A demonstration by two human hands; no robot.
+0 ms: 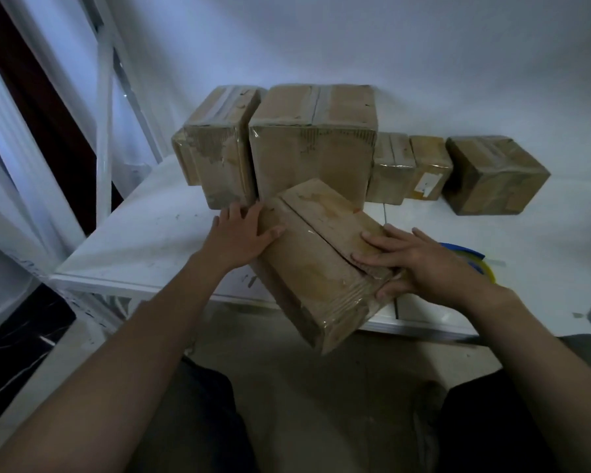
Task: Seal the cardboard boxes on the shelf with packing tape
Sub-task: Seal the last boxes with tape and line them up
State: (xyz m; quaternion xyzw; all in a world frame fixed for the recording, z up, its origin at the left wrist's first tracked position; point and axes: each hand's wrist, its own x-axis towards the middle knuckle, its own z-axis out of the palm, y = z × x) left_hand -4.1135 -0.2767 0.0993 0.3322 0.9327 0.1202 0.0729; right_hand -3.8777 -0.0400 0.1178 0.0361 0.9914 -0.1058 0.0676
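1. box point(318, 254) sits tilted over the shelf point(144, 240) front edge between both hands, seam point(316, 233) running far-left to near-right.
2. left hand point(236, 237) presses flat on its left side; right hand point(423, 264) grips the near corner, fingers across the seam.
3. tape roll point(475, 256) lies just behind right hand, so that one's closer.
4. more boxes point(313, 148) line the white wall point(389, 46).

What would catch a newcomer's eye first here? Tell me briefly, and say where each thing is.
At the centre, a tilted cardboard box juts over the front edge of the white shelf. The left hand presses on its far end and the right hand grips its near end across the top seam. Behind it, a row of taped boxes stands against the wall, and what looks like a blue-and-yellow tape roll peeks out behind the right hand.
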